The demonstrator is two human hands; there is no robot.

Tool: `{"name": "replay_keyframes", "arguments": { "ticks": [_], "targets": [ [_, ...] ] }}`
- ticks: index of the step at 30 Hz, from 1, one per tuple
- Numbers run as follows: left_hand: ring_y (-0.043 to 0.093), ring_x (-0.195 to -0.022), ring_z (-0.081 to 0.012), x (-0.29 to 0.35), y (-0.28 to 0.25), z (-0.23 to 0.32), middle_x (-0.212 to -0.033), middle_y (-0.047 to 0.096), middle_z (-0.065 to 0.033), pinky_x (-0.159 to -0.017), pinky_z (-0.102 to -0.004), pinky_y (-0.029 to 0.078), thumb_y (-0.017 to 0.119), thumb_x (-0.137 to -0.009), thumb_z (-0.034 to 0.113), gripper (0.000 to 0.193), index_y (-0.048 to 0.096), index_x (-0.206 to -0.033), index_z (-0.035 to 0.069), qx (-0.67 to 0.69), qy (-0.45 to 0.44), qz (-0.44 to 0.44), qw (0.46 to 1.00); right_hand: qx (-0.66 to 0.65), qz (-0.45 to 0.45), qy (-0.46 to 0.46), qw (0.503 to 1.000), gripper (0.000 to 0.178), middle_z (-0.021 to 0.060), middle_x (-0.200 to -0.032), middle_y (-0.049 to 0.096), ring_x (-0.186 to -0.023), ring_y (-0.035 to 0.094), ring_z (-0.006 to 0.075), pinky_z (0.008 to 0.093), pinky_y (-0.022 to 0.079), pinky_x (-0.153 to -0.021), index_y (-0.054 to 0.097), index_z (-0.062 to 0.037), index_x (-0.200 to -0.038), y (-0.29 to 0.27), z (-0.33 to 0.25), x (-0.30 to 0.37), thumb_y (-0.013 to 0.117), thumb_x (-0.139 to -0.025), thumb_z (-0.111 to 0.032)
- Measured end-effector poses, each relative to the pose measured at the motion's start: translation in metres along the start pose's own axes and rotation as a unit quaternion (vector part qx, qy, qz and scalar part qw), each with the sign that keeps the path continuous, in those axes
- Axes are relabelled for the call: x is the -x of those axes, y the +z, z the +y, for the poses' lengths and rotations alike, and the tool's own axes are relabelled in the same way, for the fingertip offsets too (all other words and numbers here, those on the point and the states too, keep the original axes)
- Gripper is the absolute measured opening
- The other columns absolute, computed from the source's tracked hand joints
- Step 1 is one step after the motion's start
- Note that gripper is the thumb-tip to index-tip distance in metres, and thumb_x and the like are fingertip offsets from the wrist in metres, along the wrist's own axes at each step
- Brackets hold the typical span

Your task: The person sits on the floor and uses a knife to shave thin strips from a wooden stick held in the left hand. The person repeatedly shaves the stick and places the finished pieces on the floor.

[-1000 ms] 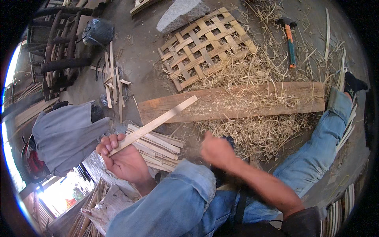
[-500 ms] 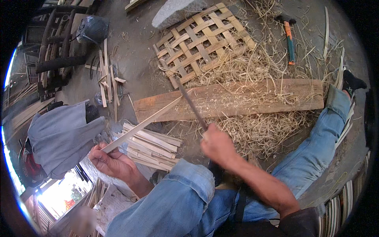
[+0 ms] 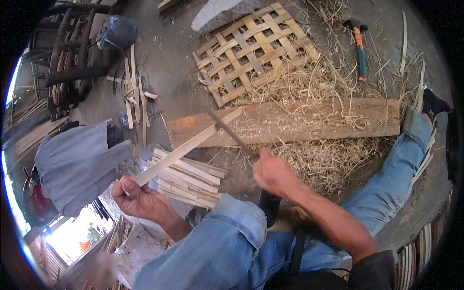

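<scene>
Fingers (image 3: pixel 119 192) of the left hand (image 3: pixel 144 203), left of centre in the lower half, are folded in with the thumb, pinching the near end of a pale wood strip (image 3: pixel 176 153) with hardly a gap. Its length slants up to the right, the far end over the plank. At the centre, the right hand (image 3: pixel 275 175) is curled into a tight fist around what seems the handle of a long narrow blade (image 3: pixel 237 138); the handle itself is hidden. The blade slants up-left and crosses the strip near its far end; whether the edge bites cannot be told.

Below, bent legs in blue jeans (image 3: pixel 203 249) fill the lower middle. Beyond the left hand lies a stack of cut strips (image 3: pixel 191 180). Further up, a brown plank (image 3: pixel 309 118) spans the centre right, curled shavings (image 3: pixel 321 162) around it. Toward the top sit a woven slat panel (image 3: pixel 256 54), a hammer (image 3: pixel 360 55) at upper right and a grey stone (image 3: pixel 222 13).
</scene>
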State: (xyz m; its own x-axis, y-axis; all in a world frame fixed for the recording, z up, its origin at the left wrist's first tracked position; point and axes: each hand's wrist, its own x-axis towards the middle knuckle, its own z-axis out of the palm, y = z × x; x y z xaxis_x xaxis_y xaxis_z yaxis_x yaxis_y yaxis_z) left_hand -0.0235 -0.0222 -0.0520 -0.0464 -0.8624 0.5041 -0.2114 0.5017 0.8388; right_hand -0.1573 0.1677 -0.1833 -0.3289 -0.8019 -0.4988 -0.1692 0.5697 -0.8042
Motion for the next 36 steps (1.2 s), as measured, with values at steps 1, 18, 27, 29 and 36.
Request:
{"name": "replay_keyframes", "arguments": {
  "ticks": [1,18,27,29,36],
  "targets": [
    [0.044,-0.065,-0.0047,-0.001,0.003,0.001,-0.074,0.046,0.0022,-0.056,-0.0182,0.04,0.067,-0.09,0.022,0.022,0.05,-0.085,0.008,0.0,0.01,-0.01,1.0,0.021,0.006,0.004,1.0,0.035,0.0276,-0.071,0.061,-0.071,0.063,0.0459,0.0502,0.051,-0.065,0.046,0.0095,-0.103,-0.004,0.007,-0.005,0.057,-0.081,-0.017],
    [0.034,-0.063,-0.0102,0.004,0.023,-0.01,-0.071,0.032,0.0016,-0.071,-0.0293,0.035,0.046,-0.098,0.039,0.03,0.042,-0.085,0.012,0.409,-0.117,-0.107,0.898,-0.076,-0.049,-0.062,0.994,0.023,0.0294,-0.077,0.063,-0.074,0.065,0.0453,0.0525,0.052,-0.068,0.048,0.0054,-0.097,0.003,-0.056,0.026,0.047,-0.086,-0.015],
    [0.033,-0.061,-0.0106,0.0,0.007,-0.023,-0.068,0.031,0.002,-0.066,-0.0296,0.031,0.044,-0.097,0.047,0.039,0.036,-0.077,0.014,0.384,-0.144,-0.084,0.908,0.012,0.002,0.024,1.0,0.025,0.0287,-0.079,0.064,-0.075,0.064,0.045,0.052,0.052,-0.069,0.049,0.0067,-0.098,0.009,-0.007,0.003,0.054,-0.081,-0.011],
    [0.032,-0.061,-0.0104,0.002,0.011,-0.015,-0.068,0.031,0.0019,-0.066,-0.0295,0.031,0.044,-0.097,0.047,0.039,0.036,-0.077,0.015,0.362,-0.143,-0.062,0.919,0.049,0.017,0.026,0.998,0.024,0.0283,-0.08,0.064,-0.074,0.065,0.0448,0.0518,0.052,-0.069,0.049,0.0056,-0.098,0.008,0.001,-0.001,0.054,-0.081,-0.011],
    [0.032,-0.061,-0.0101,0.005,0.013,-0.012,-0.07,0.03,0.0023,-0.067,-0.0284,0.031,0.046,-0.097,0.044,0.037,0.036,-0.077,0.015,0.359,-0.14,-0.074,0.92,0.062,0.028,0.021,0.997,0.029,0.026,-0.07,0.061,-0.069,0.063,0.0439,0.0507,0.051,-0.065,0.047,0.0054,-0.095,0.012,0.014,-0.009,0.059,-0.08,-0.016]
  ]
}}
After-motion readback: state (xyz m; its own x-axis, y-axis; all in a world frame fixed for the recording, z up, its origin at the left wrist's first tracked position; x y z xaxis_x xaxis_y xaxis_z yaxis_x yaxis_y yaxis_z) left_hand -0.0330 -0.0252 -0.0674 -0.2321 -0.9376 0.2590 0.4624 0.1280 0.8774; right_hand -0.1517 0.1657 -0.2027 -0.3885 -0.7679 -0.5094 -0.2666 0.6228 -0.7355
